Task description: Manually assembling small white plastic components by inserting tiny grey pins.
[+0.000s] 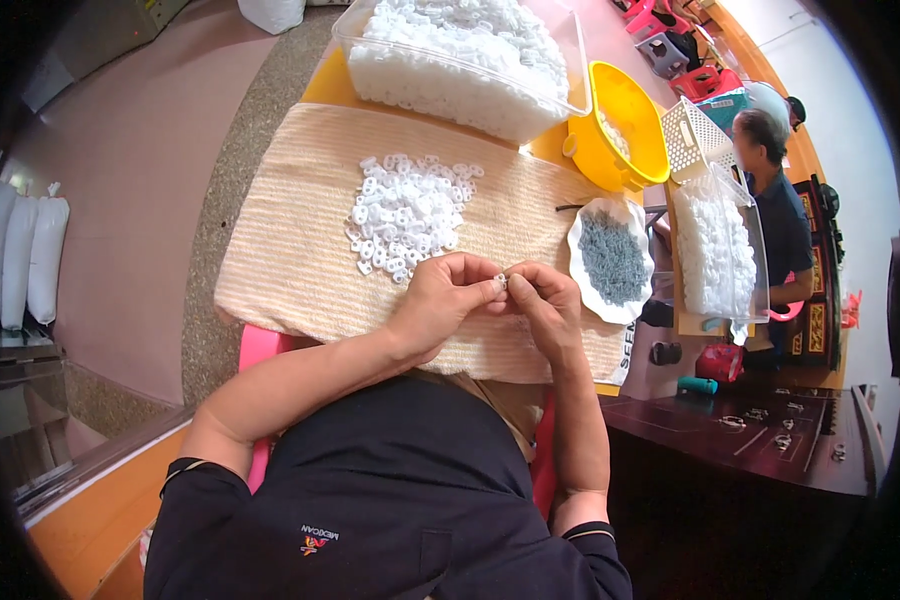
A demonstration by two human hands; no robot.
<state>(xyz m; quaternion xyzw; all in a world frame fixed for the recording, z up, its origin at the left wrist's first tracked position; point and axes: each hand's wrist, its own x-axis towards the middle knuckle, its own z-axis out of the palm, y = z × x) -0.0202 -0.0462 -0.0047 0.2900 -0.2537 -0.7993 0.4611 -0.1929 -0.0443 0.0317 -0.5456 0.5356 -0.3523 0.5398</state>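
We have both hands drawn together at the near edge of the cream cloth (300, 230), and between them sits one small white plastic piece (501, 282), pinched from either side: our left hand (440, 300) grips it with thumb and forefinger, and our right hand (547, 305) closes on it from the right, fingertips touching the left's. Whether the right hand also holds something from the plate, we cannot tell; it is too small to make out. Just beyond the hands, a loose pile of white pieces (407, 212) lies spread on the cloth, so plenty of them remain to be handled. At the far edge a clear tub (462, 55) is heaped with more of the same white pieces. To the right of the hands rests a white scalloped plate (582, 262) holding a mound of tiny grey parts (612, 258), and farther off a yellow bowl (625, 120) with only a few pieces showing inside. Judging by the full tub and pile against that nearly bare bowl, we reckon the work is far from finished. Another person (775, 215) sits at the far right beside a second clear container (715, 250) of white pieces.
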